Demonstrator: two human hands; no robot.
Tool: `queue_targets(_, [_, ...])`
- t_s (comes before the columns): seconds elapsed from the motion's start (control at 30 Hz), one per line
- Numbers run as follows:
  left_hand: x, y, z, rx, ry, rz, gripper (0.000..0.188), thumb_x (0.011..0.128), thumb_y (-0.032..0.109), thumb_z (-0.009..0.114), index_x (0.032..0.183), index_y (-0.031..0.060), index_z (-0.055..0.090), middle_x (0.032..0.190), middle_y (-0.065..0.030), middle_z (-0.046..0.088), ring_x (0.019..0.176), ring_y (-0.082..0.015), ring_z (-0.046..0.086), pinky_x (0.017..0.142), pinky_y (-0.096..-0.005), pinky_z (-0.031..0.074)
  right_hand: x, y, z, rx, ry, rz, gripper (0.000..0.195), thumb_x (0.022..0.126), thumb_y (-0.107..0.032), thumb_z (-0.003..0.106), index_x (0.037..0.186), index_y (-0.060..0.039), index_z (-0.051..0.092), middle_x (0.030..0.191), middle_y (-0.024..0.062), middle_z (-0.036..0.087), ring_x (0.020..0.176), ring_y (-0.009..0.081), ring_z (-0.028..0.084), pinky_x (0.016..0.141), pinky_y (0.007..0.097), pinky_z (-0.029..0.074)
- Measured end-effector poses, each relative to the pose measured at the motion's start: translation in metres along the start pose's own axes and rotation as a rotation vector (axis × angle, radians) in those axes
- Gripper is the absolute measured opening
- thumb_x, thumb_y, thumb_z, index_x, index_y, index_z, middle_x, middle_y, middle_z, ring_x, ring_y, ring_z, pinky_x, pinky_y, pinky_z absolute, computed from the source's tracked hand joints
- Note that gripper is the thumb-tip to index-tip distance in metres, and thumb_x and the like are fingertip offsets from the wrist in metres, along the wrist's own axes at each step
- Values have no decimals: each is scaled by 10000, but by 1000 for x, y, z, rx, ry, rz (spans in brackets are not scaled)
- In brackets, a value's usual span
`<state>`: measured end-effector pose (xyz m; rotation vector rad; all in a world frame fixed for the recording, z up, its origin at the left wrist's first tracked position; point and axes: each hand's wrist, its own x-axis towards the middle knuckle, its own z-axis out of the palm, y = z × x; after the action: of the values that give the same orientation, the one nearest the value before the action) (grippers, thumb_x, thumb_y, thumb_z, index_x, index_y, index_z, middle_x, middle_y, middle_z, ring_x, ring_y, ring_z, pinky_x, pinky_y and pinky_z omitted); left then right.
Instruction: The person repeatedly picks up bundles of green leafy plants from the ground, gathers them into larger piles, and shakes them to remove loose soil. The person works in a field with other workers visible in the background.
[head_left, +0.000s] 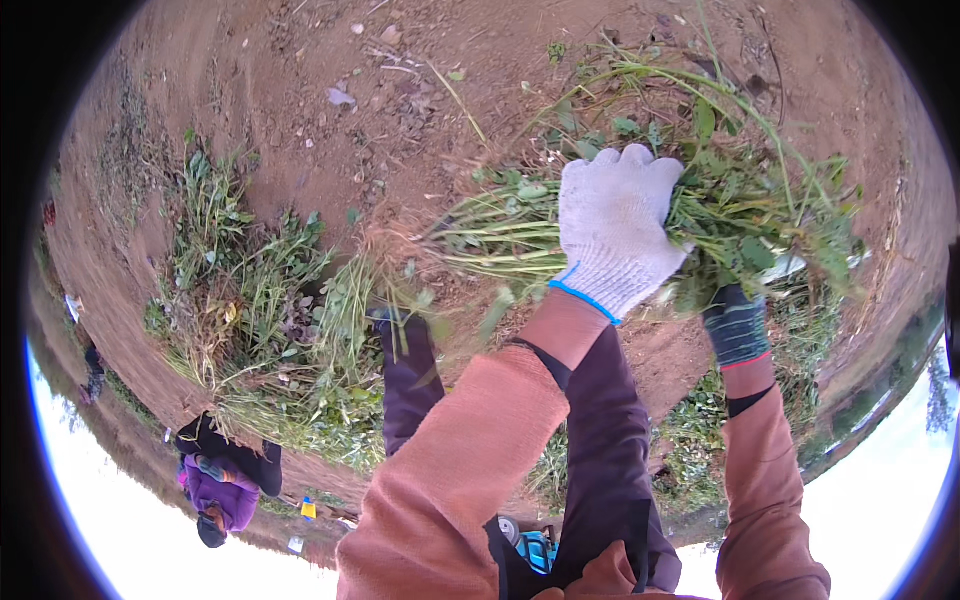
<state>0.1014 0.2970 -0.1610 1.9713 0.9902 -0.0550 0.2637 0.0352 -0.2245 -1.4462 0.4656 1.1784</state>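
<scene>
My left hand (622, 217), in a white knitted glove with a blue cuff edge, is closed round a bundle of leafy green plants (502, 236). Their stems and pale roots point to the left, and the leaves spread to the right. My right hand (736, 319), in a dark green glove with a red cuff edge, is against the underside of the leafy end. Foliage hides its fingers, so its grip cannot be seen. A pale, shiny strip (784, 268) shows among the leaves just above it; what it is cannot be told.
Piles of pulled plants (247, 300) lie on brown soil (300, 150) to the left. More plants (694, 442) lie behind my legs (611, 412). A person in a purple top (225, 499) is bent over farther off, at lower left. A blue object with a wheel (536, 547) stands behind me.
</scene>
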Motion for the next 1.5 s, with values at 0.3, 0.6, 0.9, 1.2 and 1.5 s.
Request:
queue_targets(0.3, [16,45,23,-142,-30,-436,968,689,293,846,1484,10,372,1421,-208,490,1308,-334,504,1083,-392,426,71,-94,18,-397,99,-63,526,921,-110,701,1401,-70,491,1212,97,646,1071,183,628,944,298,498])
queue_targets(0.6, [-145,-11,36,-991,57,-1003,744,891,39,674,1532,-1,298,1458,-226,461,1313,-258,500,1080,-337,427,85,36,-2,-597,314,-144,930,845,-202,803,1555,-40,225,1551,195,364,1426,300,377,1141,362,356])
queue_targets(0.9, [-135,-51,70,-1198,-216,-944,588,922,91,664,1441,-38,420,1313,-192,580,1154,-193,586,980,-313,487,50,73,36,-636,367,-172,868,847,-96,777,1533,-25,249,1502,190,402,1370,310,440,1154,387,363])
queue_targets(1.2, [-132,-72,39,-1617,-32,-1221,347,1032,239,542,1330,62,539,1193,-42,635,1053,-152,612,921,-316,487,95,131,308,-1231,2,-730,788,800,-317,776,1441,-6,441,1446,217,488,1366,373,441,1166,428,330])
queue_targets(1.5, [-134,-104,2,-2492,367,-1205,420,1053,303,494,1407,79,476,1300,-75,590,1182,-241,578,1012,-368,467,113,245,486,-1395,-527,-223,1047,804,-417,779,1568,-27,177,1617,227,217,1489,370,251,1207,467,251])
